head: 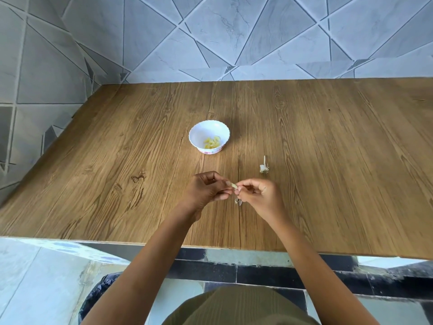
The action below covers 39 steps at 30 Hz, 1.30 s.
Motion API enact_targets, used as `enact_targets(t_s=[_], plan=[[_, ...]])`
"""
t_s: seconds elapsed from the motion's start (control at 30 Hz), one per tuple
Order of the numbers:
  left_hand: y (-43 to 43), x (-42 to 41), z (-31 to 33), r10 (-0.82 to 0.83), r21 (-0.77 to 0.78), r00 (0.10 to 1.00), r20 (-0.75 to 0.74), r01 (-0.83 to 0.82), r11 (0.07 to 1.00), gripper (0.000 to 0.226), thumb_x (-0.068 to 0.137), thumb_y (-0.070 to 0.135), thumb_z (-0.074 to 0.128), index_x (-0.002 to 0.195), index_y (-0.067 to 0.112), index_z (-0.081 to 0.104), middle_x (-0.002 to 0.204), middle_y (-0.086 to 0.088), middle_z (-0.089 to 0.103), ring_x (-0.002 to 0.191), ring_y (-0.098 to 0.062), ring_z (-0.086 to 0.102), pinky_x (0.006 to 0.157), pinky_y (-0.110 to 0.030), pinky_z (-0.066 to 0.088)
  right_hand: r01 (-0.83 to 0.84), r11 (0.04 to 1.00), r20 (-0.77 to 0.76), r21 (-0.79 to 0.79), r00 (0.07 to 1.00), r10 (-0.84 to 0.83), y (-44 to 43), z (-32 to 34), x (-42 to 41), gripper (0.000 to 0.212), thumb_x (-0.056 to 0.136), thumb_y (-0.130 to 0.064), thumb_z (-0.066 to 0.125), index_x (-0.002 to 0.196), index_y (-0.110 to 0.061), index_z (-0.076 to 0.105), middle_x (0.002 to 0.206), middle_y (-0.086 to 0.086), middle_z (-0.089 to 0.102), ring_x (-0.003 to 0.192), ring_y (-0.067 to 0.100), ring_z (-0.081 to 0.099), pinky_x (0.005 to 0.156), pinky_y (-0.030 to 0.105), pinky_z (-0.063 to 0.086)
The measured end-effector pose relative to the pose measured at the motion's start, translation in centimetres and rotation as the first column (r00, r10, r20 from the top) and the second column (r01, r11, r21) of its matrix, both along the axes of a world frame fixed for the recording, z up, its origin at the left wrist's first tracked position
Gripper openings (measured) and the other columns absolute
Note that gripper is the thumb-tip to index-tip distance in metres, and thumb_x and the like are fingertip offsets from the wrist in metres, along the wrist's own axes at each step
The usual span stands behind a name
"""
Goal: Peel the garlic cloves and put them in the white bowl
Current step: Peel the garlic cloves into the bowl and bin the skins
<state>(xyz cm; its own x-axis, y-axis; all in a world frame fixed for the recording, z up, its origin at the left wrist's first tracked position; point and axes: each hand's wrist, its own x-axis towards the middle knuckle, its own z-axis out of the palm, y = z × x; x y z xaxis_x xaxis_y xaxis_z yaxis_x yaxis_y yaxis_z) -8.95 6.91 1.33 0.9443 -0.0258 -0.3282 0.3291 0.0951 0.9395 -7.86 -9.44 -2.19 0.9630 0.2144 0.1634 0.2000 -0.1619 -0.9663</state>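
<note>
Peeling step, at frame centre: pinching clove (233, 185) at 1 end with left hand (206, 190), at the other with right hand (260, 193), above fallen skin (238, 201). Next, likely: stripping remaining skin with fine fingertip pull, then dropping into bowl (206, 129), just above centre

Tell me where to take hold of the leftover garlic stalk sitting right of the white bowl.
Pinch the thin stem of the garlic stalk from above, thumb against fingertip. It seems to stand on its wider frayed base with the stem pointing up, so the stem is the free part; the base sits against the table. The right hand is nearer but pinches the clove.
</note>
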Motion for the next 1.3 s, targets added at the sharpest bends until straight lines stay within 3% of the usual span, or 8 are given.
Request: enact_targets(t_s=[0.33,0.47,0.67,0.77,1.0,1.1,1.2,1.3], plan=[[0.2,0.1,0.1,-0.010,-0.086,1.000,-0.027,0.007,0.996,0.007,0.085,-0.001,0.063,0.088,0.004,0.066,0.076,-0.009,0.071,0.070,-0.013,0.069,0.063,-0.018,0.056,0.048,0.989,-0.233,0.139,0.972,-0.014,0.1,0.5,0.1,0.022,0.090,0.000,0.053,0.071,-0.006,0.065,0.062,0.004,0.062,0.053,0.008,0.057,0.053,0.023,0.048],[0.3,0.2,0.3,0.014,-0.034,1.000,-0.018,-0.015,0.999,0.005,0.085,0.000,0.064,0.088,0.004,0.067,0.075,-0.009,0.071,0.067,-0.011,0.068,0.062,-0.018,0.055,-0.036,0.998,0.053,-0.049,0.998,0.039,-0.2,-0.1,-0.1,0.007,0.085,-0.008,0.067,0.084,-0.015,0.068,0.076,-0.004,0.067,0.065,0.005,0.063,0.060,0.022,0.053],[0.2,0.2,0.5,0.013,0.049,1.000,-0.018,-0.012,0.999,0.003,0.086,0.002,0.064,0.085,0.002,0.067,0.072,-0.007,0.070,0.065,-0.010,0.067,0.061,-0.017,0.054,0.094,0.983,0.357,-0.156,0.934,-0.033,0.2,-0.9,0.1,0.008,0.078,-0.004,0.070,0.086,-0.003,0.072,0.078,0.000,0.070,0.067,0.007,0.062,0.057,0.014,0.051],[0.0,0.1,0.5,0.021,0.020,0.999,-0.048,-0.020,1.000,0.006,0.087,0.003,0.063,0.082,0.003,0.067,0.073,-0.008,0.071,0.067,-0.012,0.068,0.059,-0.017,0.054,0.082,0.987,0.292,-0.135,0.956,-0.040,0.1,-1.2,0.2,0.008,0.078,-0.002,0.069,0.085,-0.004,0.073,0.074,-0.003,0.068,0.064,0.001,0.061,0.060,0.012,0.048],[0.0,-0.2,0.4,0.021,-0.008,0.998,-0.053,-0.021,1.000,0.005,0.087,0.003,0.063,0.083,0.003,0.066,0.074,-0.007,0.071,0.067,-0.011,0.068,0.059,-0.017,0.053,0.090,0.993,0.102,-0.075,0.991,-0.083,0.4,-1.2,0.1,0.014,0.086,-0.017,0.059,0.072,-0.016,0.062,0.061,0.006,0.064,0.054,0.023,0.061,0.052,0.043,0.052],[0.2,-0.2,0.5,0.038,0.046,0.999,-0.028,-0.036,0.998,0.007,0.087,0.005,0.063,0.081,0.005,0.067,0.075,-0.007,0.071,0.066,-0.010,0.067,0.058,-0.017,0.053,0.134,0.983,0.206,-0.129,0.973,-0.106,0.1,-1.5,0.1,0.036,0.086,-0.039,0.051,0.067,-0.009,0.057,0.058,0.001,0.057,0.053,0.015,0.054,0.049,0.034,0.047],[0.3,-0.3,0.4,0.035,0.117,0.999,0.006,-0.036,0.993,0.009,0.087,0.006,0.064,0.079,0.006,0.067,0.074,-0.009,0.070,0.064,-0.010,0.065,0.059,-0.017,0.054,0.072,0.985,0.325,-0.159,0.946,-0.017,0.1,-1.4,-0.1,0.016,0.082,-0.025,0.070,0.084,-0.010,0.065,0.077,-0.007,0.063,0.067,0.006,0.057,0.057,0.015,0.047],[0.2,-0.4,0.5,0.028,0.163,0.999,0.024,-0.032,0.986,0.013,0.087,0.005,0.064,0.075,0.007,0.067,0.074,-0.011,0.068,0.062,-0.011,0.063,0.059,-0.018,0.053,0.092,0.987,0.376,-0.135,0.926,-0.035,0.5,-1.4,0.0,0.006,0.079,-0.009,0.073,0.084,-0.008,0.069,0.080,-0.009,0.065,0.067,0.006,0.061,0.056,0.017,0.050]])
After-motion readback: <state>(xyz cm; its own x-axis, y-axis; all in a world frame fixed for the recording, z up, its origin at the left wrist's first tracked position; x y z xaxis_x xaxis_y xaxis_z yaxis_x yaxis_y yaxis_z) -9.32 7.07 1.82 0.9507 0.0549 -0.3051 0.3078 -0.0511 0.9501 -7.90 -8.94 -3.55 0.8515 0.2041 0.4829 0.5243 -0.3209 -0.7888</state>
